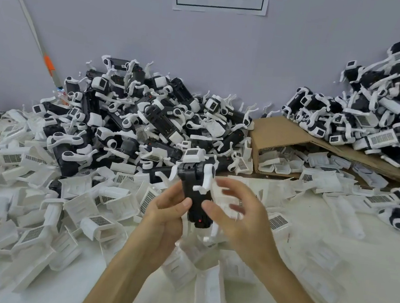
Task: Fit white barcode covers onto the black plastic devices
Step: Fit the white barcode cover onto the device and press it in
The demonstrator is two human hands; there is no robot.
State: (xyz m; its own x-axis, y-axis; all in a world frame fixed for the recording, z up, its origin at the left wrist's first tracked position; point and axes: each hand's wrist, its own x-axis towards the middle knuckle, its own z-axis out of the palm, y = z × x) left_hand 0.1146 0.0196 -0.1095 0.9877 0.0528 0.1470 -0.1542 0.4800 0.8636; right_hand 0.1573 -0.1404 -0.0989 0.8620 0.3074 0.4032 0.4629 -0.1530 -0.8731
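— In front of you, at the centre, what are your hands doing?
— Your left hand (167,212) grips one black device (195,195) upright, with the thumb across its body. White parts sit on its top end. Your right hand (238,218) hangs slack just right of the device, fingers spread and blurred, gripping nothing I can make out.
— Containers?
— One cardboard box (273,134), behind and right of the device, lies on its side. The white covers (282,164) inside are too jumbled to count.
— Beyond that?
— Two piles. The near heap (135,119) is directly behind the device. The far heap (372,121) is further right, cut off at the edge. Loose covers (39,195) spread left of the device.
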